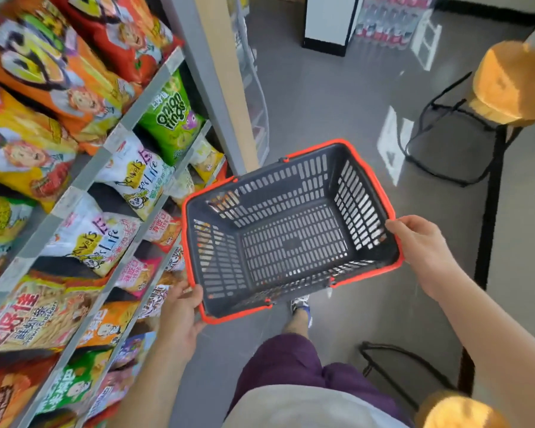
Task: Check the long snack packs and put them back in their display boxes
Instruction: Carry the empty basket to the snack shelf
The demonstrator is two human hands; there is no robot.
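1. At the centre of the view, a person is holding a dark grey basket with an orange rim out in front of the body. It is tilting so that its slotted floor is facing the camera.
2. At 7 o'clock on the basket, the left hand is gripping the near corner. The thumb is lying over the orange rim and the fingers are curling beneath it, out of sight.
3. At 4 o'clock on the basket, the right hand is gripping the side rim. The thumb is pressing on the rim's top edge and the fingers are wrapping round the outer wall.
4. From 7 to 11 o'clock in the view, a grey shelf unit is carrying rows of snack bags. A green onion rings bag is standing between 10 and 11 o'clock from the basket.
5. The shelved bags are sitting just beside the basket's left wall. It cannot be told which of them are the long snack packs, or where the display boxes are, because the shelf area is blurring.
6. At 2 o'clock, a black-framed stool with a yellow cushion is standing on the grey floor, well apart from the basket.
7. At 6 o'clock, purple shorts and one shoe are showing below the basket.
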